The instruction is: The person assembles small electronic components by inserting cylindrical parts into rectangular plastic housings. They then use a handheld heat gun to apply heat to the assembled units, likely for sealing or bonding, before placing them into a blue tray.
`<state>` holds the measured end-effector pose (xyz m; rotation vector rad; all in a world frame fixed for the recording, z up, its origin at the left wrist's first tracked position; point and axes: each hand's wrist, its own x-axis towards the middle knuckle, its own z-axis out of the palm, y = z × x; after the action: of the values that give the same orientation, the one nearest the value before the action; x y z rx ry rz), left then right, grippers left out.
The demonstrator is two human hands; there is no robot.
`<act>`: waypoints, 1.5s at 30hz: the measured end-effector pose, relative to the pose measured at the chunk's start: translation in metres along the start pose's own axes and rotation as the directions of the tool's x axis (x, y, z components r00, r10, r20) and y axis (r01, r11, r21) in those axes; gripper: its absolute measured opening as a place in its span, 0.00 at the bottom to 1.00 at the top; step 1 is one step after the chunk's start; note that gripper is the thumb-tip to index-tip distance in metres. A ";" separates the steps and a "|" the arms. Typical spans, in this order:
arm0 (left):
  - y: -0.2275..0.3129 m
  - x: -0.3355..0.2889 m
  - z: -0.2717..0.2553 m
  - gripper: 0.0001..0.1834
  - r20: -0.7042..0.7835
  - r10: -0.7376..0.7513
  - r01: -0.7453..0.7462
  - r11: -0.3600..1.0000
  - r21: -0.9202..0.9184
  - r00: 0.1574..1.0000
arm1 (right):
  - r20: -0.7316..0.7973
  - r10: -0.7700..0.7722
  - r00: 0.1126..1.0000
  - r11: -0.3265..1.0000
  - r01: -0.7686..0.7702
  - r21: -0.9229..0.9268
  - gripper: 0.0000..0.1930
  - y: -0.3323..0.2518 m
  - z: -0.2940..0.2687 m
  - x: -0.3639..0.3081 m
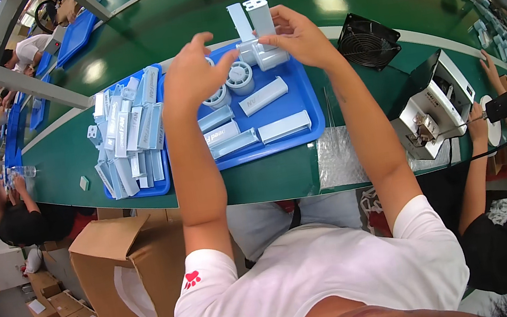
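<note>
My right hand point(301, 36) is closed around an upright pale plastic handle piece point(260, 19) with holes in its end, held over the far end of a blue tray point(314, 100). Right below it are light-blue rounded housings point(271, 57); whether they are joined to the handle I cannot tell. My left hand point(190, 73) has its fingers apart and holds nothing, above the tray's left side. Beside it lie round light-blue fan housings point(240, 76). Several long pale covers point(264, 96) rest nearer me in the tray.
On the left, a second blue tray point(165, 183) is heaped with long covers. To the right are a black square fan point(369, 41), a white machine point(438, 101) and a co-worker's arms point(477, 131). A conveyor point(180, 18) runs beyond. An open carton point(106, 246) stands below left.
</note>
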<state>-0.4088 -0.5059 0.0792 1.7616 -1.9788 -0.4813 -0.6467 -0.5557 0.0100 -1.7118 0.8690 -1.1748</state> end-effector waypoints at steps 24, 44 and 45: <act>0.025 0.008 -0.036 0.21 -0.476 -0.120 -0.490 -0.137 -0.861 0.871 | 0.324 -0.082 0.942 0.690 0.289 -0.664 0.18 -0.028 0.029 -0.073; 0.062 -0.029 -0.039 0.03 -0.801 0.207 -0.686 0.659 -0.309 0.561 | -0.154 -0.521 0.839 0.853 0.514 -0.086 0.20 -0.137 -0.008 -0.028; 0.062 -0.032 -0.038 0.03 -0.793 0.213 -0.684 0.658 -0.315 0.570 | -0.196 -0.494 0.847 0.866 0.498 -0.031 0.20 -0.138 -0.003 -0.029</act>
<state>-0.4375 -0.4650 0.1416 0.7374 -1.3987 -0.1517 -0.6485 -0.4780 0.1274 -1.8862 0.5278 -1.7174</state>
